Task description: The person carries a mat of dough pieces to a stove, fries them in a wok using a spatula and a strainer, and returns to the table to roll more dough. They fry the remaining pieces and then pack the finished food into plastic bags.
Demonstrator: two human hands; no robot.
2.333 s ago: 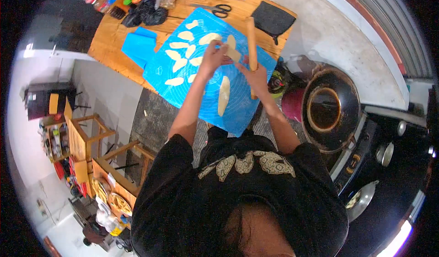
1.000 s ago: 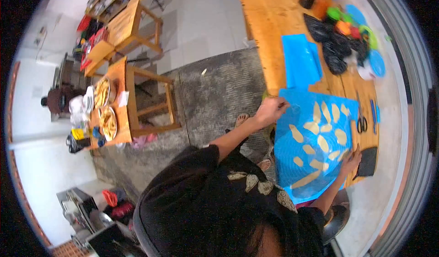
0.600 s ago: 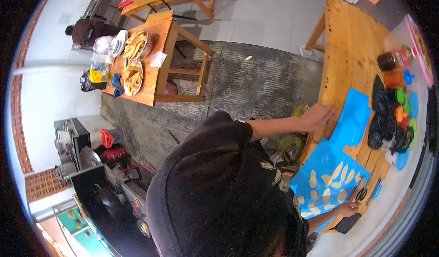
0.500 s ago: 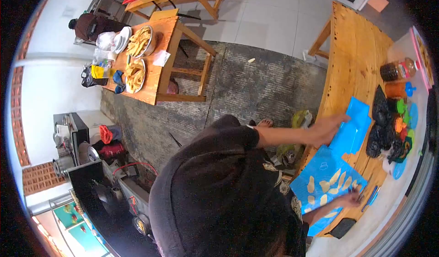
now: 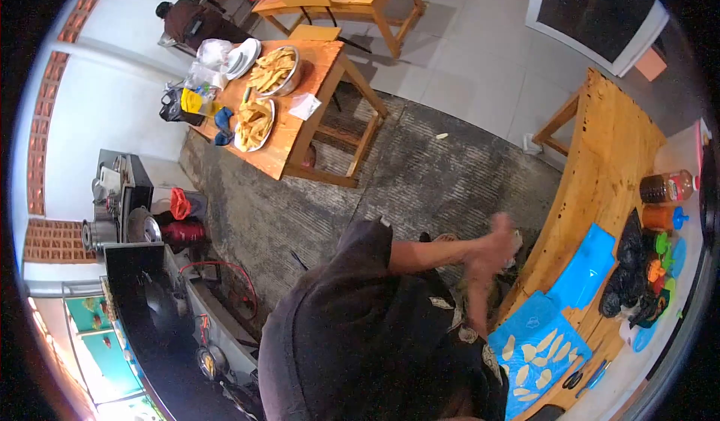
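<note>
My left hand (image 5: 501,235) and my right hand (image 5: 480,265) are close together in front of the table's near edge, overlapping in view. Motion blur smears their fingers, so I cannot make out whether they hold anything. Beside them, a blue sheet (image 5: 533,322) lies on the wooden table, with several pale, flat pieces (image 5: 523,376) spread over it. A blue plastic tray or folder (image 5: 581,275) touches the sheet's upper corner. Dark scissors (image 5: 574,380) and a blue slim tool (image 5: 598,374) rest beside the sheet.
Jars (image 5: 666,187), black plastic bags (image 5: 622,278) and coloured lids line the table's far side. Another table (image 5: 300,140) holds bowls of fried food (image 5: 274,71). A co-worker (image 5: 196,23) bends at the back left. A black counter (image 5: 154,308) stands at lower left.
My left hand has left the blue tray, and my right hand has left the pale pieces; both came together nearer my body. The whole view has shifted and tilted.
</note>
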